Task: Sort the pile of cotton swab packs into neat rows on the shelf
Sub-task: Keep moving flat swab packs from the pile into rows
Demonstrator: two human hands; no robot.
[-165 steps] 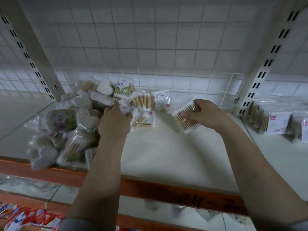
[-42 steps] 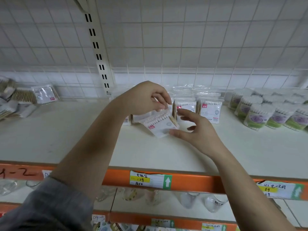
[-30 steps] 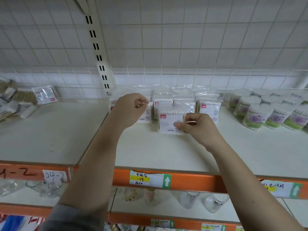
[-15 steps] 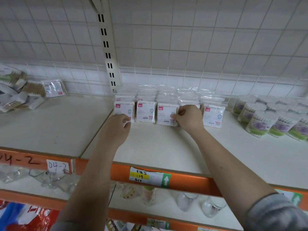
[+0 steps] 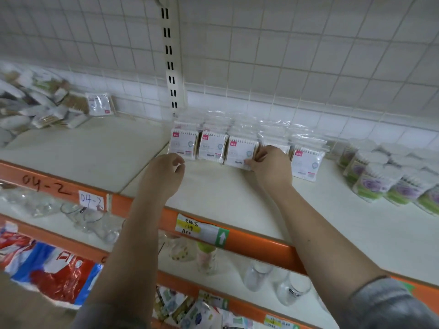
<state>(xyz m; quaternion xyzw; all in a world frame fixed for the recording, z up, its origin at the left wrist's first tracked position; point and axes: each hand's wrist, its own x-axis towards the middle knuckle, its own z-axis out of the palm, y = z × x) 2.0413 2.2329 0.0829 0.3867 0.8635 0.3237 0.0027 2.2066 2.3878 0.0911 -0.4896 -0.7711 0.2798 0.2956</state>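
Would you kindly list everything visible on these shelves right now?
Flat swab packs: five rows, white with red tags, upright at shelf back.
Round swab tubs: several, white with green and purple, far right.
Unsorted pile: one, mixed packs, far left.
Shelf: cream, with an orange front rail.
Price label: one, yellow, white and green, on the rail.
Glass jars: several, clear, lower shelf.
Left hand: loosely curled, in front of the leftmost row.
Right hand: fingers on the fourth row's front pack.
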